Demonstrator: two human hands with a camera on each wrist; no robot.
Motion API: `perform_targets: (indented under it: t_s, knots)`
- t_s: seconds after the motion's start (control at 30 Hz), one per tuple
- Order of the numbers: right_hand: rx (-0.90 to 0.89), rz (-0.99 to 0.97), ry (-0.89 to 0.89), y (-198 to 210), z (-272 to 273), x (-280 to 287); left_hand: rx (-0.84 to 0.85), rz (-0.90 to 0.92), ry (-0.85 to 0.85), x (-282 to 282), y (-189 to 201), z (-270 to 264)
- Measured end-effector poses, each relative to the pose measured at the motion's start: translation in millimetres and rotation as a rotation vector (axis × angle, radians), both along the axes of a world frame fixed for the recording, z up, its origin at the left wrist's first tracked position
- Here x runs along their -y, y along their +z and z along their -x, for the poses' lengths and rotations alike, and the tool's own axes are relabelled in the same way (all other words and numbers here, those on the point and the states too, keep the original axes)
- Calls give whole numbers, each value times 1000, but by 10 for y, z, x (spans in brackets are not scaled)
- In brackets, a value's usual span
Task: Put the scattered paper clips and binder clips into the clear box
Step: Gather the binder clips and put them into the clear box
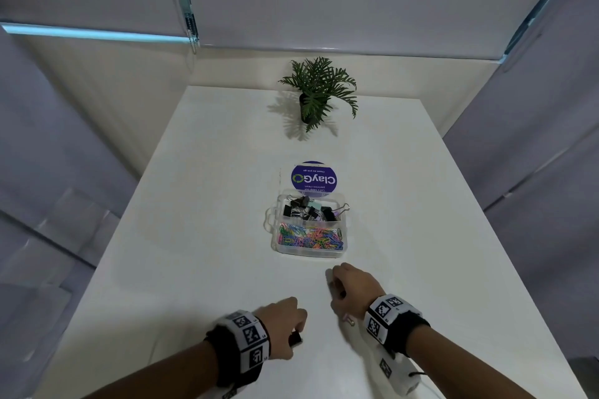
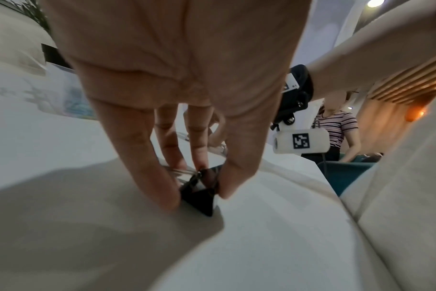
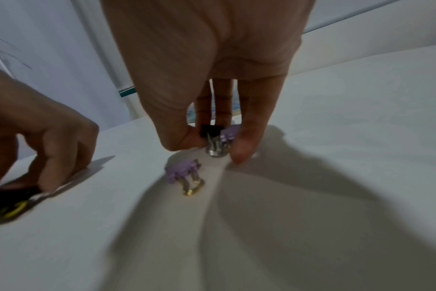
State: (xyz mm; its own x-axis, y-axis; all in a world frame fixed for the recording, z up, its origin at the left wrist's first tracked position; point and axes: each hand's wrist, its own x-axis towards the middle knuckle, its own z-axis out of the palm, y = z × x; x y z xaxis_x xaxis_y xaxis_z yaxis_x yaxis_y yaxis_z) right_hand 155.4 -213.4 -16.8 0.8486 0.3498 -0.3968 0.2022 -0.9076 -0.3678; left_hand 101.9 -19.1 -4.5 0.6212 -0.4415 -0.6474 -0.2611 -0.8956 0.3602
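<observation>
Your left hand (image 1: 285,322) sits low in the head view, left of centre, its grip pinching a black binder clip (image 1: 295,339) against the white counter (image 1: 207,236). Only the left wrist view shows how: thumb and fingers (image 2: 147,157) close on both sides of that black binder clip (image 2: 202,195), which rests on the counter.

Your right hand (image 1: 351,290) lies just right of it, fingers curled down. From the head you see only a bit of lilac clip (image 1: 347,319) beneath the wrist. The right wrist view fills that in: the grip already pinches a small black clip (image 3: 210,131) together with a purple clip (image 3: 229,133), while a second purple clip (image 3: 184,173) lies loose on the counter just below the fingertips, apart from them.

The clear box (image 1: 309,225) stands open at the centre of the head view, above both hands, with black binder clips in its far compartment and coloured paper clips in the near one. A purple round label (image 1: 313,179) lies behind it, and a potted plant (image 1: 319,91) higher still.
</observation>
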Motion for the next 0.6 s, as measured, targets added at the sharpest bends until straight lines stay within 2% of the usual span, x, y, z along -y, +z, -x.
perform_targets:
  t_s: [0.2, 0.37, 0.5, 0.6]
  knots:
    - [-48, -37, -112, 29, -6, 32, 177, 114, 175, -54, 225, -406]
    - [-75, -35, -102, -9, -45, 34, 360, 289, 332, -87, 474, -970]
    - [-65, -52, -119, 4, -64, -11, 428, 294, 414, -46, 586, -1318]
    - [-81, -101, -211, 26, -72, -42, 444, 284, 454, -11, 547, -1505]
